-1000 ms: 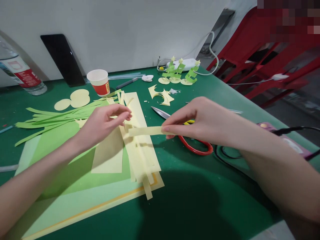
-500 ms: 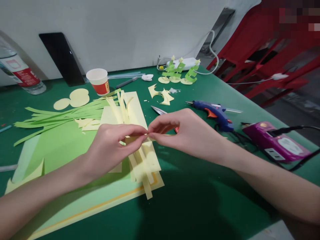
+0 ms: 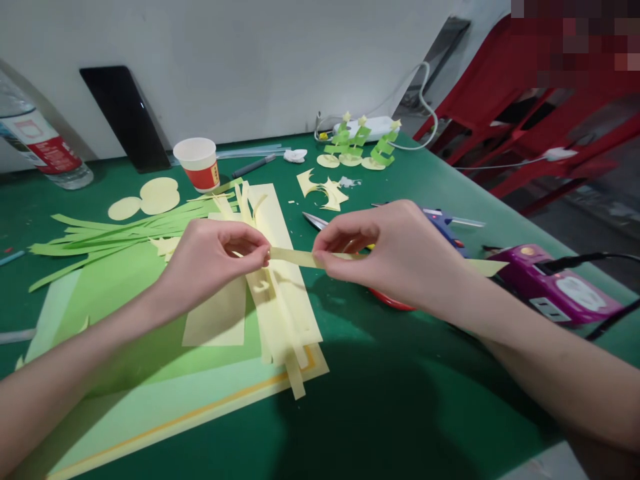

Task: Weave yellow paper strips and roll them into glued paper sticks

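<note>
The left hand pinches the left end of a pale yellow paper strip; its long axis runs sideways, nearly level, to the right hand, whose thumb and fingers clamp it farther along. The hands are apart, with a short flat stretch between them, and a pointed tail, seemingly the same strip, shows beyond the right wrist. Across the green table, from the left: a clear plastic bottle with a red label; thin, limp green strips; smooth yellow paper discs; a paper cup; loose yellow strips over flat sheets; metal scissors, partly hidden; and a glossy purple power box.
</note>
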`<state>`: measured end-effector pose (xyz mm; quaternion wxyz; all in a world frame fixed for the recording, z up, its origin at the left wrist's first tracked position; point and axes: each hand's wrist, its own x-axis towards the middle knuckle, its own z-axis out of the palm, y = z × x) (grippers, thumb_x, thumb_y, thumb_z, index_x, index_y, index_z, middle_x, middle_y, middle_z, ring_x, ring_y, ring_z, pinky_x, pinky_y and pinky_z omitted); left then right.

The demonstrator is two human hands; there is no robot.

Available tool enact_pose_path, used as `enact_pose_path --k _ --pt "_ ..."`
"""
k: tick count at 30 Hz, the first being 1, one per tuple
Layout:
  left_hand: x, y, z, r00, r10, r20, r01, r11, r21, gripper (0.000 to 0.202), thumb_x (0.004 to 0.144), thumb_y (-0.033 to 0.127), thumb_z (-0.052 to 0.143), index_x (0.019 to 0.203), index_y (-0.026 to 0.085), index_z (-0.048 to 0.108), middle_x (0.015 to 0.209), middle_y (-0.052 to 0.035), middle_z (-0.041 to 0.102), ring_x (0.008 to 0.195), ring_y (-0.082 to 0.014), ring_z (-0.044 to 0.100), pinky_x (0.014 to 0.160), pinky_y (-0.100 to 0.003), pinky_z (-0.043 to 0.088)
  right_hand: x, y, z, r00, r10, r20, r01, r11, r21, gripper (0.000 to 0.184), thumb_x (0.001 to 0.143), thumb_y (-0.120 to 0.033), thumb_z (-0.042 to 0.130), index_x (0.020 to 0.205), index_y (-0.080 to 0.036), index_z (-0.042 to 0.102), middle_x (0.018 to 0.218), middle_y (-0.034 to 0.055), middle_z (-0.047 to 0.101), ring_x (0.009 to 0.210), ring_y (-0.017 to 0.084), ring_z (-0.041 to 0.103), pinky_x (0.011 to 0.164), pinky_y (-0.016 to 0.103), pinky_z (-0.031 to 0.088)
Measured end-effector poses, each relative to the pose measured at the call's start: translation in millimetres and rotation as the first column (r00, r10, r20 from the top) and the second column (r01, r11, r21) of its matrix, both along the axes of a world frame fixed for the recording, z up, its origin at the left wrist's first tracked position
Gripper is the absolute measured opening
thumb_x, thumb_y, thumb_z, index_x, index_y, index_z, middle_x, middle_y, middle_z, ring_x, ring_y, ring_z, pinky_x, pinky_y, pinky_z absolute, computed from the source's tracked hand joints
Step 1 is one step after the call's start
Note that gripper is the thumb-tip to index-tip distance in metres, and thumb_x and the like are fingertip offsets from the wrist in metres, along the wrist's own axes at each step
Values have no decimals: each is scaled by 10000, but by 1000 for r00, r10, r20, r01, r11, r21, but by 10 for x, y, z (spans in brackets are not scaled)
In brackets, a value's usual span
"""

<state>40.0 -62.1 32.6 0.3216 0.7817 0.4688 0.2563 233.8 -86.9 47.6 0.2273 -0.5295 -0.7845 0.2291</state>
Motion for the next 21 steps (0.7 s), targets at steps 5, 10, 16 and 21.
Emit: enact_pose_path --k 5,10,16,21 --pt "-64 121 -67 999 33 8 -32 999 -17 118 756 245 608 738 152 677 697 -4 702 612 -106 640 585 -179 507 12 30 -19 1000 -2 -11 2 1000 -11 107 675 -134 536 598 -177 597 609 -17 642 551 100 569 556 223 450" --pt "-110 194 -111 976 56 212 -44 997 -60 210 833 314 528 860 157 666 811 -23 706 752 -137 668 604 -192 554 27 72 -60 993 -15 -115 17 1000 19 105 657 -97 562 591 -168 604 590 -23 639 526 89 562 517 202 446" --pt "4 -26 -104 987 -126 96 122 991 47 132 794 251 603 774 159 695 690 12 708 575 -87 644 551 -157 531 -27 98 -131 966 5 -259 -22 998 -63 55 693 -144 587 708 -146 640 703 1 674 642 104 616 615 205 497" --pt "50 -151 -86 983 -166 76 160 984 79 131 811 197 577 763 148 689 656 22 705 540 -74 637 526 -144 517 -91 58 -150 930 40 -366 -91 988 -124 55 704 -146 577 688 -147 629 691 -7 663 644 92 612 620 194 501"
